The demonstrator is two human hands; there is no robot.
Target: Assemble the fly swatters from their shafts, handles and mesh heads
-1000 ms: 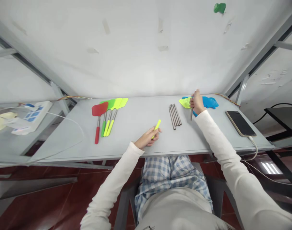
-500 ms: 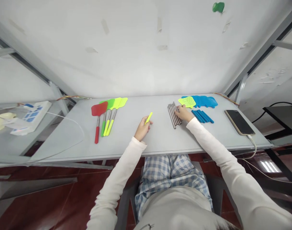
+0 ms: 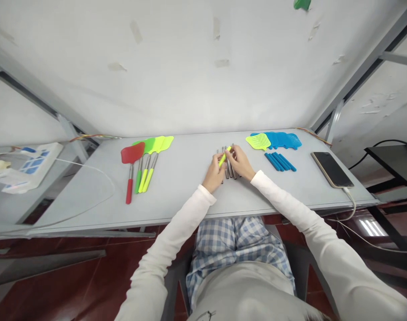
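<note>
A short yellow handle (image 3: 222,159) slants upward between my two hands. My left hand (image 3: 213,174) is closed around its lower part. My right hand (image 3: 241,163) is closed too, its fingertips at the handle's upper end. Several thin metal rods (image 3: 234,173) lie side by side on the table beneath and between the hands, partly covered by them. To the right, a yellow flyswatter head (image 3: 259,141) overlaps a row of blue flyswatter heads (image 3: 283,140). In front of these are several blue handles (image 3: 280,161).
Several complete flyswatters lie at the left, including a red one (image 3: 132,154) and green and yellow ones (image 3: 160,143). A phone (image 3: 332,169) with a cable is at the table's right end. A white power strip (image 3: 34,165) sits beyond the left edge.
The metal rods have shifted left along the table with my right hand. My left hand moved right with the yellow handle, and both hands now meet at it.
</note>
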